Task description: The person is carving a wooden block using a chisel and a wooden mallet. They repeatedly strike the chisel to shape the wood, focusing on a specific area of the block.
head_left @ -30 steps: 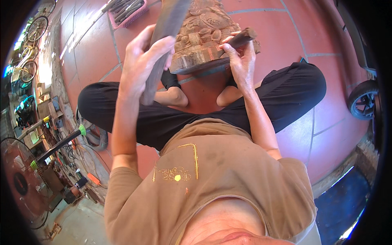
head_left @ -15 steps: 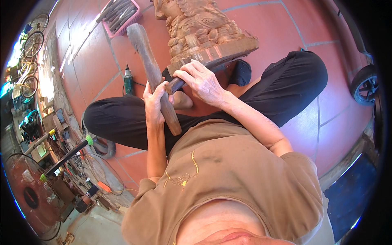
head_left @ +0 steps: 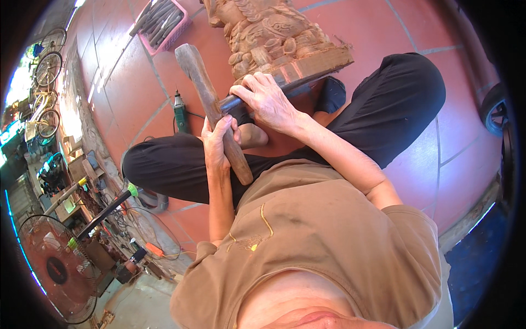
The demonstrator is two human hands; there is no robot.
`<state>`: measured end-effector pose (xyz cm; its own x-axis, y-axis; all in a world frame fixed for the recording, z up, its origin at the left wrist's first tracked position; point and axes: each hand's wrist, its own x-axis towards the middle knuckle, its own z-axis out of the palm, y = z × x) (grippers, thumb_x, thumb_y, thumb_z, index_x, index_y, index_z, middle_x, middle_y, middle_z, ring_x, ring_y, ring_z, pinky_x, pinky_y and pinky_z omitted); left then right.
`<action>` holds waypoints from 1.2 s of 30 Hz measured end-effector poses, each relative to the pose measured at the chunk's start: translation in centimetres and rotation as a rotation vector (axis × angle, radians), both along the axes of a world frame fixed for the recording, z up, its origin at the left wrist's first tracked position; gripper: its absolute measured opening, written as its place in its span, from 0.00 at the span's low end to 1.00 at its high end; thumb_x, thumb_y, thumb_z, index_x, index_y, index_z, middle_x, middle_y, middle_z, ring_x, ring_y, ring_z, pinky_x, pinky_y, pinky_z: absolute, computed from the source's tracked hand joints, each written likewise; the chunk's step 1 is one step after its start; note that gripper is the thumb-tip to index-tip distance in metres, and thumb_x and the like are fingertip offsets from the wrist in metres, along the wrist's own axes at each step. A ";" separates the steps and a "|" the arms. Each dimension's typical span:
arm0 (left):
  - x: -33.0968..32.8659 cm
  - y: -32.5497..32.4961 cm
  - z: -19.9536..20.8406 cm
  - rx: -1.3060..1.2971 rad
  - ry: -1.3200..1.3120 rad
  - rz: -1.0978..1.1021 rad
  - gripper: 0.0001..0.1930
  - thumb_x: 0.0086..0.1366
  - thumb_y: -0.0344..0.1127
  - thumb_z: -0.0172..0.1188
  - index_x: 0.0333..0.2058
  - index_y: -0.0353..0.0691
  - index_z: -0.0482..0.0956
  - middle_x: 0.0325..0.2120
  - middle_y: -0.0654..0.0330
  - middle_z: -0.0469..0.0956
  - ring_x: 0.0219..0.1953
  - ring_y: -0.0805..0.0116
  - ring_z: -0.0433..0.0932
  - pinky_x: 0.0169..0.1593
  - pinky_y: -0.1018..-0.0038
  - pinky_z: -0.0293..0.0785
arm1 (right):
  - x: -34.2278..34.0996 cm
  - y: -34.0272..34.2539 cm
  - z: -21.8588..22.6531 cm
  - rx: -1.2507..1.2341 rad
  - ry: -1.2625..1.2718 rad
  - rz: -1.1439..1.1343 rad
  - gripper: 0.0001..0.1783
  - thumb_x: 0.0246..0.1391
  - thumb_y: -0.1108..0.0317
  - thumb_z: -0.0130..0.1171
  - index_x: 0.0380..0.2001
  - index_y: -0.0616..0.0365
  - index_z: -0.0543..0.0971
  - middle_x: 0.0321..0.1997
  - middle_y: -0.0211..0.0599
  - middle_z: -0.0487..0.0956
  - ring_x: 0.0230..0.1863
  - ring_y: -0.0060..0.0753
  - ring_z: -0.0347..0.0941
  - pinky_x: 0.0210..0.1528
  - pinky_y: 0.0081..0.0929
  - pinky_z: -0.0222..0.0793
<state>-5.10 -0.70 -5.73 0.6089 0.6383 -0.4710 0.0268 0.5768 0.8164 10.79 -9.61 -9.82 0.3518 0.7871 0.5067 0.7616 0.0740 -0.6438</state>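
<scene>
We hold a wooden club (head_left: 200, 74) and dark rod (head_left: 232, 102).
Left hand (head_left: 217, 140) round club, right hand (head_left: 268, 104) round rod, near a carved statue (head_left: 271, 38) well inside the tiled floor's (head_left: 131, 104) left edge.

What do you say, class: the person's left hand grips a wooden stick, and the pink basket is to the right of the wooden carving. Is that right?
Not quite: the pink basket is to the left of the wooden carving, as the head view shows. The left hand does grip a wooden stick.
</scene>
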 end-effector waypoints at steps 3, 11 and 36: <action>0.0 -0.1 -0.2 -0.007 0.008 0.001 0.15 0.64 0.30 0.64 0.45 0.35 0.70 0.24 0.57 0.75 0.17 0.69 0.74 0.20 0.77 0.70 | 0.2 0.2 -0.2 -0.009 0.051 0.024 0.26 0.38 0.82 0.60 0.46 0.55 0.76 0.42 0.39 0.72 0.46 0.46 0.68 0.50 0.40 0.63; 0.0 -0.4 -0.8 -0.020 0.027 0.018 0.17 0.63 0.30 0.65 0.46 0.35 0.69 0.24 0.56 0.75 0.17 0.68 0.74 0.20 0.76 0.71 | 0.9 0.9 -0.1 0.007 0.074 0.018 0.24 0.40 0.83 0.59 0.45 0.55 0.75 0.39 0.39 0.70 0.44 0.47 0.67 0.47 0.40 0.62; -0.6 -1.1 0.9 0.150 -0.048 0.050 0.17 0.67 0.32 0.61 0.51 0.36 0.68 0.27 0.54 0.74 0.21 0.66 0.74 0.23 0.74 0.72 | 1.6 1.4 0.3 0.050 0.134 -0.042 0.20 0.49 0.80 0.58 0.46 0.55 0.73 0.40 0.39 0.71 0.45 0.47 0.68 0.46 0.40 0.62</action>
<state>-5.71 -1.78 -4.85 0.5946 0.7292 -0.3387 -0.0401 0.4476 0.8933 12.42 -8.26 -9.54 0.4508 0.7455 0.4909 0.6721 0.0784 -0.7363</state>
